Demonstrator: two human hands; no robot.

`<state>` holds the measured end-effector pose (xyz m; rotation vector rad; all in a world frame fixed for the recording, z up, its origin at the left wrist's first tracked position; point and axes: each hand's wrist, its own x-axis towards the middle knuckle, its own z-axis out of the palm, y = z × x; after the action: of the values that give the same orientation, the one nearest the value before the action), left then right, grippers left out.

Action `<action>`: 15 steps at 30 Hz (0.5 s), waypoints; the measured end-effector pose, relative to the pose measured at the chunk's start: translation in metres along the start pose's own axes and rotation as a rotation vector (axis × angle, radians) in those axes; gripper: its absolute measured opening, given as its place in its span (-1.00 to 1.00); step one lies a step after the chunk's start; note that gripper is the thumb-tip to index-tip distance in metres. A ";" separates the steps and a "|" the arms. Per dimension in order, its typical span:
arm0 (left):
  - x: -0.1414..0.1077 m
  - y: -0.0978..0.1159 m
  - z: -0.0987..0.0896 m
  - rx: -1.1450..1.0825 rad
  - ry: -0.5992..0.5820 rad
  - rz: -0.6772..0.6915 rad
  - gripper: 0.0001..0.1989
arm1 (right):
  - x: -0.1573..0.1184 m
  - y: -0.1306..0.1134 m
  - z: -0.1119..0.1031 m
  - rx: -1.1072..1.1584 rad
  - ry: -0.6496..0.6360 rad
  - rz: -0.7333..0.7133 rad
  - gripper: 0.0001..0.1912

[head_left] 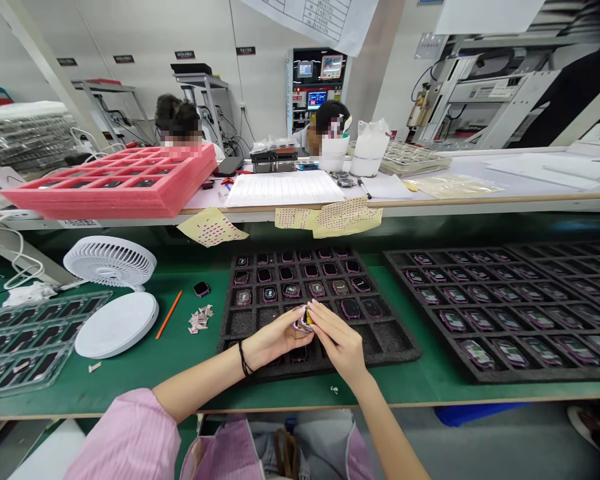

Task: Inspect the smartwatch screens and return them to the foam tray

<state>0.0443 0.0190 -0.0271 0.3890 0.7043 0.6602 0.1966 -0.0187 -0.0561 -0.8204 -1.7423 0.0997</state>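
Both my hands meet over a black foam tray of smartwatch cases. My left hand is closed around a small smartwatch case, mostly hidden by fingers. The fingers of my right hand pinch at its upper edge, where a yellow and black bit shows; I cannot make out whether that is a separate part. Several watch cases with dark faces and purplish rims sit in the tray's compartments, and some nearer compartments are bare. One loose watch case lies on the green mat to the left.
A white fan, an orange stick and small paper scraps lie left, beside clear plastic trays. Another filled foam tray stands right. Above, a shelf carries a pink foam tray and papers. Two people sit beyond.
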 end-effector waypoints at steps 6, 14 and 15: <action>0.000 -0.004 0.009 -0.087 0.026 -0.024 -0.74 | -0.002 -0.011 0.012 -0.146 0.110 0.046 -0.48; 0.002 -0.008 0.010 -0.123 0.008 0.017 -0.73 | -0.005 -0.024 0.031 -0.527 0.129 0.016 -0.30; 0.001 -0.008 0.012 -0.132 0.001 0.014 -0.73 | -0.005 -0.023 0.032 -0.543 0.160 0.016 -0.32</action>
<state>0.0565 0.0126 -0.0237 0.2726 0.6553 0.7158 0.1581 -0.0284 -0.0607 -1.1966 -1.6278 -0.4359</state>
